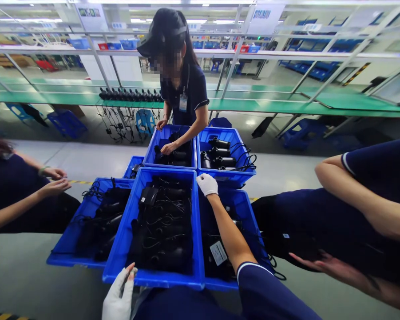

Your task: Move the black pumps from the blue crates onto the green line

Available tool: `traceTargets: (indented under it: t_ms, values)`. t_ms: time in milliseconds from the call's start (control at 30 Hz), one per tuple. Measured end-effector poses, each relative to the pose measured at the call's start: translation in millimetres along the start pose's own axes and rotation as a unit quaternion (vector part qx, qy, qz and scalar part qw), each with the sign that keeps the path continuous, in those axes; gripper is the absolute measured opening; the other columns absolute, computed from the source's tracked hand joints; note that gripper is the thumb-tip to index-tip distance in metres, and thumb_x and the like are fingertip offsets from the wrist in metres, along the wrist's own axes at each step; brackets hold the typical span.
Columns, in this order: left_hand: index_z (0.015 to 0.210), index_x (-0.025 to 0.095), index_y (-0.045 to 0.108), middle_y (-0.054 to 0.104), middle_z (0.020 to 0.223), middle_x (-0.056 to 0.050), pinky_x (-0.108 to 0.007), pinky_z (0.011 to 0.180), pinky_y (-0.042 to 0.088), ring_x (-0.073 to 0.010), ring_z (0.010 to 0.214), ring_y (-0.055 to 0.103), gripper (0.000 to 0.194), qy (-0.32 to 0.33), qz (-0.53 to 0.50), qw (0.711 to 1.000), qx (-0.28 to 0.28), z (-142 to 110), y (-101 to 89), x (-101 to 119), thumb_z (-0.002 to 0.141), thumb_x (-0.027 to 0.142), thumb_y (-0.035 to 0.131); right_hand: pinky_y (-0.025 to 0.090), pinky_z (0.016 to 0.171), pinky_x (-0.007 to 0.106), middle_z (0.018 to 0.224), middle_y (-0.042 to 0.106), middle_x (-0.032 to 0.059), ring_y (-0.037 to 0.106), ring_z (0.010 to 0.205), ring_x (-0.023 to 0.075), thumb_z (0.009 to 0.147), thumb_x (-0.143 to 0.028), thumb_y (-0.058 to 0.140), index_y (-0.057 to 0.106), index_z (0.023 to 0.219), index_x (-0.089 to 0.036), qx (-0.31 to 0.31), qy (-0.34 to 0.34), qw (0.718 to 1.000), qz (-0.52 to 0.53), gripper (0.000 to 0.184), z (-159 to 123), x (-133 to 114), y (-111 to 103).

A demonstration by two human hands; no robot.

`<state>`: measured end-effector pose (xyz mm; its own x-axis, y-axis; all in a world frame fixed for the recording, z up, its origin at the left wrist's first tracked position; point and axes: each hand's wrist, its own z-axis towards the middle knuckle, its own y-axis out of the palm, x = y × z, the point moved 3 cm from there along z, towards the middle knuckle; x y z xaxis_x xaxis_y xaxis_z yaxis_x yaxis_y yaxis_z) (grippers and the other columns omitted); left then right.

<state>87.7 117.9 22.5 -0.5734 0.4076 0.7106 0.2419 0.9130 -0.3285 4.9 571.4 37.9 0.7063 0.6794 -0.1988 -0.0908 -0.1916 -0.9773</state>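
Observation:
A blue bin (200, 231) stands directly before me, filled with black corded appliances (168, 222) that have rounded barrels, loose cables and a black box. My right hand (207, 184), in a white glove, reaches to the bin's far right corner with fingers closed on the rim. At the near left corner is my left hand (118, 295), also white-gloved with bare fingertips. Its thumb and finger curl at the near rim. Both hands appear to hold the bin; part of the left grip is hidden.
More blue bins surround it: left (73, 240), right (249, 213), far (149, 153) and far right (249, 173), with similar black appliances. Opposite, a person (184, 89) reaches into the far bin. Other people stand left (16, 191) and right (319, 213). Behind runs a green bench (253, 104).

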Motion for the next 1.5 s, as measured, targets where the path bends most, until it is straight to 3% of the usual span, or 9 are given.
traceTargets:
  t_ms: [400, 600, 700, 833, 933, 1067, 1200, 1333, 1500]
  values:
    - [0.109, 0.024, 0.063, 0.065, 0.11, -0.002, -0.037, 0.108, 0.034, -0.0242, 0.111, 0.055, 0.057, -0.012, -0.014, 1.0, 0.01, 3.1, 0.2, -10.7, 0.061, 0.055, 0.064, 0.04, 0.078, 0.033, 0.091, 0.067, 0.013, 0.06, 0.093, 0.0255, 0.094, -0.054, 0.027, 0.068, 0.096, -0.015, -0.107, -0.077, 0.982, -0.139, 0.056, 40.5, -35.7, 24.3]
    - [0.11, 0.023, 0.062, 0.065, 0.11, -0.002, -0.038, 0.108, 0.034, -0.0251, 0.111, 0.055, 0.058, -0.003, -0.002, 1.0, -0.002, 3.9, 4.2, -10.1, 0.063, 0.056, 0.063, 0.04, 0.079, 0.035, 0.1, 0.062, 0.0171, 0.058, 0.096, 0.0272, 0.091, -0.042, 0.042, 0.062, 0.105, -0.011, -0.069, -0.071, 0.979, -0.179, 0.039, 46.9, -38.0, 23.8]
    - [0.11, 0.02, 0.061, 0.064, 0.111, -0.005, -0.039, 0.108, 0.034, -0.0256, 0.111, 0.055, 0.056, 0.019, -0.003, 1.0, 0.003, -0.7, 8.0, 0.4, 0.067, 0.055, 0.06, 0.04, 0.078, 0.034, 0.105, 0.058, 0.0184, 0.058, 0.095, 0.0263, 0.086, -0.04, 0.053, 0.053, 0.115, -0.01, -0.04, -0.085, 0.976, -0.194, 0.042, 42.6, -42.7, 23.6]
    - [0.108, 0.019, 0.062, 0.065, 0.11, -0.006, -0.04, 0.108, 0.034, -0.0262, 0.109, 0.056, 0.056, 0.018, -0.008, 1.0, 0.004, -5.2, 12.9, 14.1, 0.066, 0.056, 0.06, 0.039, 0.076, 0.034, 0.098, 0.062, 0.0142, 0.059, 0.092, 0.0247, 0.094, -0.027, 0.034, 0.058, 0.11, -0.016, -0.028, -0.124, 0.976, -0.177, 0.031, 40.9, -54.4, 26.8]
    - [0.108, 0.019, 0.061, 0.064, 0.11, -0.005, -0.04, 0.108, 0.034, -0.026, 0.11, 0.056, 0.055, 0.018, -0.008, 1.0, 0.008, -5.5, 13.5, 18.7, 0.066, 0.055, 0.06, 0.038, 0.076, 0.034, 0.094, 0.064, 0.0142, 0.058, 0.092, 0.0251, 0.095, -0.036, 0.033, 0.064, 0.103, -0.016, -0.055, -0.126, 0.977, -0.164, 0.039, 43.9, -61.0, 31.4]
    - [0.107, 0.019, 0.061, 0.064, 0.111, -0.006, -0.042, 0.108, 0.034, -0.027, 0.109, 0.056, 0.057, 0.012, -0.012, 1.0, 0.014, -3.3, 11.5, 16.0, 0.064, 0.056, 0.06, 0.037, 0.083, 0.037, 0.114, 0.06, 0.0134, 0.052, 0.103, 0.0269, 0.089, -0.042, 0.045, 0.069, 0.098, -0.017, -0.093, -0.181, 0.963, -0.175, 0.036, 42.9, -69.6, 37.9]
    - [0.108, 0.018, 0.061, 0.064, 0.111, -0.006, -0.042, 0.108, 0.033, -0.0271, 0.11, 0.056, 0.058, 0.007, -0.017, 1.0, 0.014, -1.3, 11.1, 9.7, 0.064, 0.056, 0.06, 0.035, 0.087, 0.041, 0.104, 0.064, 0.0145, 0.051, 0.105, 0.03, 0.087, -0.057, 0.041, 0.069, 0.098, -0.016, -0.123, -0.191, 0.96, -0.166, 0.051, 36.8, -78.1, 46.8]
    - [0.11, 0.02, 0.061, 0.064, 0.112, -0.005, -0.039, 0.108, 0.034, -0.0255, 0.111, 0.055, 0.056, 0.011, -0.014, 1.0, -0.004, -1.7, 14.4, 7.7, 0.067, 0.055, 0.059, 0.04, 0.084, 0.035, 0.108, 0.063, 0.0116, 0.056, 0.102, 0.0256, 0.086, -0.046, 0.045, 0.062, 0.113, -0.019, -0.198, -0.194, 0.951, -0.14, 0.041, 30.2, -90.3, 69.9]
    - [0.109, 0.018, 0.062, 0.063, 0.113, -0.005, -0.035, 0.107, 0.035, -0.0249, 0.112, 0.055, 0.053, 0.025, -0.022, 0.999, -0.008, -0.8, 14.7, 7.0, 0.07, 0.053, 0.06, 0.045, 0.077, 0.03, 0.107, 0.064, 0.0134, 0.06, 0.096, 0.0248, 0.081, -0.047, 0.054, 0.06, 0.114, -0.015, -0.251, -0.185, 0.94, -0.141, 0.047, 27.8, -95.7, 98.6]
